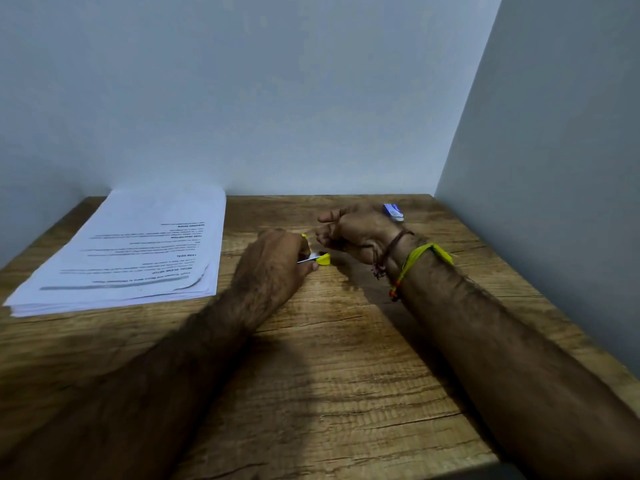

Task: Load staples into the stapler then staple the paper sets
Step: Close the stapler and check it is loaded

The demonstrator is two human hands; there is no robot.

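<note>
My left hand (pixel 273 261) grips a small yellow stapler (pixel 322 259) near the middle of the wooden table (pixel 329 375); only the yellow end and a strip of metal show past my fingers. My right hand (pixel 349 233) hovers just right of the stapler, palm turned up, fingers loosely curled; I cannot tell whether it holds staples. A small blue and white staple box (pixel 393 211) lies behind my right wrist. A stack of printed paper sets (pixel 138 251) lies at the left.
Grey walls close off the table at the back and along the right side. Thread bands, one yellow, circle my right wrist. The near part of the table shows only bare wood.
</note>
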